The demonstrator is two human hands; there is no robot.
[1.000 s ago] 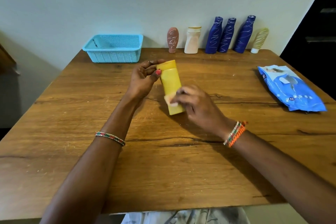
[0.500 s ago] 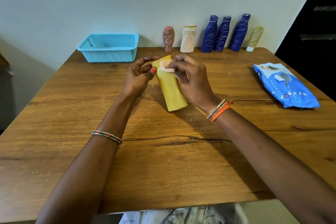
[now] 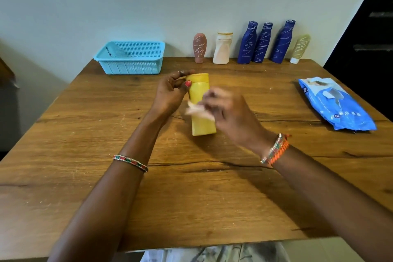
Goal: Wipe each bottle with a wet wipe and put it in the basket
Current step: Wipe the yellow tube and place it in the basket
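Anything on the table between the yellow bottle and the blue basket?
No. In the head view, only bare wood lies between the yellow bottle and the basket; the left hand holds the bottle's cap end.

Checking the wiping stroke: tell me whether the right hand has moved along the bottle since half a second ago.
Yes. The right hand with the wipe slid from the cap end down to mid-bottle, toward the person.

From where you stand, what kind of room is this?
Probably a room in a home, though that is a guess: a worn wooden table against a plain wall, toiletry-style bottles lined up, a blue basket and a wipes pack.
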